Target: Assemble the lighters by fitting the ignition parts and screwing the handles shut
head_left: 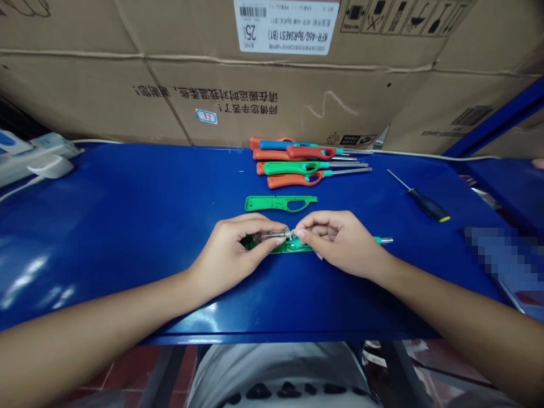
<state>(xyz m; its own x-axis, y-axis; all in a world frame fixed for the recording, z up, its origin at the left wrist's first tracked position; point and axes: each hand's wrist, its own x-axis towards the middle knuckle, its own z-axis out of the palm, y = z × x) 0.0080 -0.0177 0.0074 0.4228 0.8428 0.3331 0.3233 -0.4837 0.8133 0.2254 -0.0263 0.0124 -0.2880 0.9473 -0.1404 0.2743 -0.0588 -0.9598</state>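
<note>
My left hand [233, 245] is closed around a clear lighter fuel tank [267, 235] with a white end piece. Below it lies the green body of a long-nosed gas lighter [293, 246], partly covered by both hands. The lighter's metal nozzle tip [386, 241] sticks out beyond my right wrist. At the tank's white end, my right hand [335, 238] pinches with thumb and forefinger; what sits between those fingertips is too small to name. Just behind my hands rests a loose green half shell [259, 203], its hollow inner side showing.
Several orange, green and blue gas lighters [293, 180] are piled behind the half shell. A black-handled screwdriver [428, 206] lies at right, near a pixelated item [504, 258]. A large cardboard box [212, 73] stands along the back of the blue table [127, 226]. At left is a white plug [51, 165].
</note>
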